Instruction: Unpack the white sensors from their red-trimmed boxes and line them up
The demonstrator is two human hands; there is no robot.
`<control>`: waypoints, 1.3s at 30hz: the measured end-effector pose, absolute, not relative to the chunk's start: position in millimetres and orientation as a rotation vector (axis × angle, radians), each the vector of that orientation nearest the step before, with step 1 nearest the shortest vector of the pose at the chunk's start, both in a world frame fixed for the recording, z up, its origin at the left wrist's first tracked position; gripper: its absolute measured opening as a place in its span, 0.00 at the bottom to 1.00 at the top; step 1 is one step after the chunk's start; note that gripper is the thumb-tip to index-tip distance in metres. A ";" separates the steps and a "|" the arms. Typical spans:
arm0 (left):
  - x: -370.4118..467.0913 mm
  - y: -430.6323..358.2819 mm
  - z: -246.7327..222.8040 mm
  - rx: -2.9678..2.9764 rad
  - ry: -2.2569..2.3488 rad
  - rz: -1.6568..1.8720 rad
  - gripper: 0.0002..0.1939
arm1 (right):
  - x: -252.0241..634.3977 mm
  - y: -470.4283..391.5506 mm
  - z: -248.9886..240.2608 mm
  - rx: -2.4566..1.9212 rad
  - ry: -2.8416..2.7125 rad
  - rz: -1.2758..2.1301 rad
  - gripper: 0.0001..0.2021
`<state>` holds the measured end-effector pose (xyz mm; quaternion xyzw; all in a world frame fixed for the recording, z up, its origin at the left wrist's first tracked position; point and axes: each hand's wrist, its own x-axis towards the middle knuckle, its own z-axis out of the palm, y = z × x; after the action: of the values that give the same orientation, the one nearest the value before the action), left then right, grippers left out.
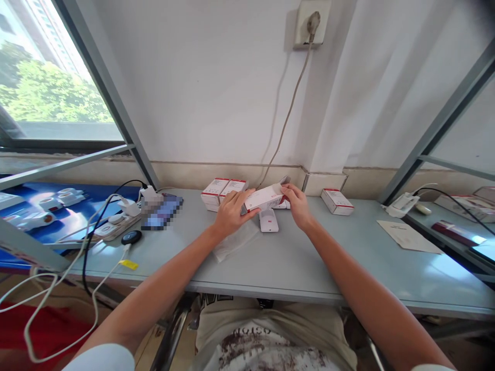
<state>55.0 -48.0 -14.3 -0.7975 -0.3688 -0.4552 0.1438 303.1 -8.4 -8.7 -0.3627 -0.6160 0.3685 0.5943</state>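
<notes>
Between my two hands, above the middle of the desk, is a small white and red cardboard box (264, 198), tilted, with a flap raised at its right end. My left hand (233, 210) grips the box's left end, fingers over the top and thumb below. At the right end, the fingers of my right hand (297, 205) pinch the box near the flap. Just under it a small white device (268, 221) with a red mark lies on the desk. A clear plastic bag (236, 241) is spread flat beside it, below my left hand.
Closed white and red boxes (215, 192) stand at the back left, another box (337, 201) at the right. A phone (162, 211), a power strip (116, 226) with cables and a black round object (131, 237) are at left. A paper sheet (408, 236) lies right.
</notes>
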 end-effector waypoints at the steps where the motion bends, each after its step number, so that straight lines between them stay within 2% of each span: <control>1: 54.7 -47.7 -14.4 -2.299 -1.071 -1.319 0.30 | 302.5 -9.3 -7.4 -0.827 -1.406 0.875 0.19; 5: 53.2 -45.7 -16.4 -2.281 -1.063 -1.360 0.30 | 299.5 -16.0 0.5 -0.749 -1.343 0.874 0.20; 12: 52.8 -44.0 -19.7 -2.296 -1.094 -1.346 0.29 | 296.8 -24.9 2.5 -0.789 -1.484 0.509 0.17; 16: 52.9 -44.6 -19.8 -2.288 -1.093 -1.366 0.29 | 296.6 -29.6 1.9 -0.810 -1.504 0.460 0.19; 20: 52.8 -45.1 -19.2 -2.297 -1.111 -1.379 0.29 | 295.7 -26.9 -0.1 -0.817 -1.453 0.604 0.24; 25: 53.4 -45.3 -19.1 -2.312 -1.109 -1.426 0.29 | 294.4 -22.5 1.9 -0.735 -1.341 0.875 0.19; 30: 54.1 -48.5 -19.3 -2.361 -1.139 -1.518 0.28 | 298.7 -18.3 -0.9 -0.759 -1.376 0.951 0.13; 35: 54.3 -53.9 -16.6 -2.389 -1.213 -1.706 0.25 | 301.2 -13.9 -9.1 -0.779 -1.466 1.012 0.13; 39: 56.1 -55.8 -14.0 -2.402 -1.245 -1.781 0.27 | 298.5 -14.0 -11.6 -0.834 -1.486 0.953 0.12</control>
<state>56.1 -55.8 -14.0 -0.7407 -0.3840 -0.5492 -0.0484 298.5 -14.0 -11.6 -0.3540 -0.6305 0.4043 0.5600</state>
